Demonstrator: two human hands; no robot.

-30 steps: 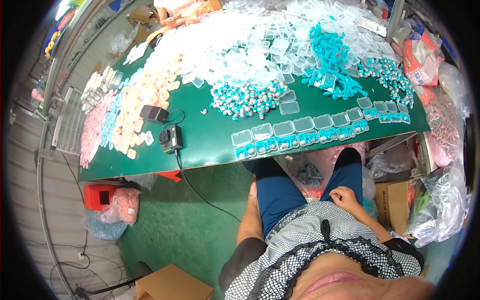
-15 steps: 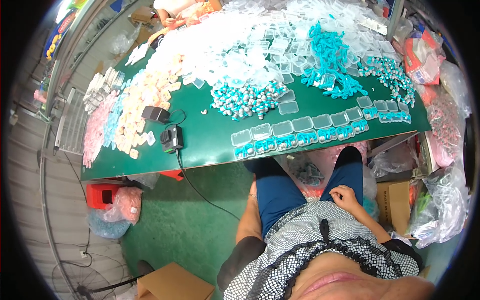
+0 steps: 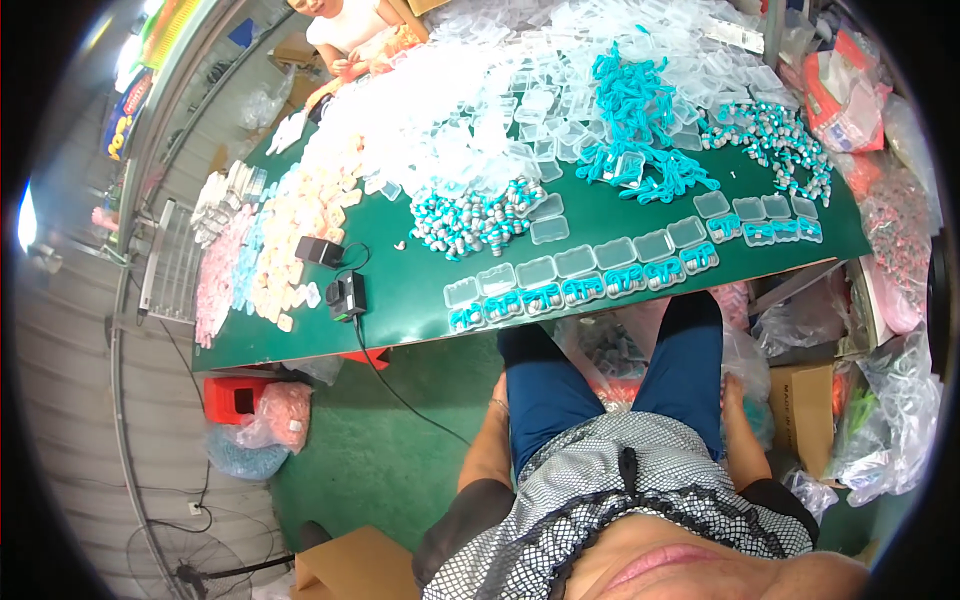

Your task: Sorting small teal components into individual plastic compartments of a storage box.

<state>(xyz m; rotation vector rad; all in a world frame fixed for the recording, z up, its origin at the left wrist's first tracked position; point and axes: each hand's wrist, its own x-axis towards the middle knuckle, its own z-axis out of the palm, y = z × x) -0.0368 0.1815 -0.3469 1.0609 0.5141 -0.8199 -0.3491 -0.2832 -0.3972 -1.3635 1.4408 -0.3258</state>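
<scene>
Head view shows the left hand [image 3: 499, 392] and right hand [image 3: 733, 388] lowered beside blue-trousered thighs, grip impossible to tell, empty, just below the green desk [image 3: 400, 290] edge where clear cases [image 3: 590, 272] holding teal pieces sit in a row.

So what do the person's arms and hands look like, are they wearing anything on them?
Both forearms are bare, with no gloves on either hand. The left hand has a thin bracelet at the wrist, and the upper arm above it wears a short dark sleeve. The right hand shows no ring or band that I can make out, and its upper arm has the same short dark sleeve beside a black-and-white patterned top.
</scene>
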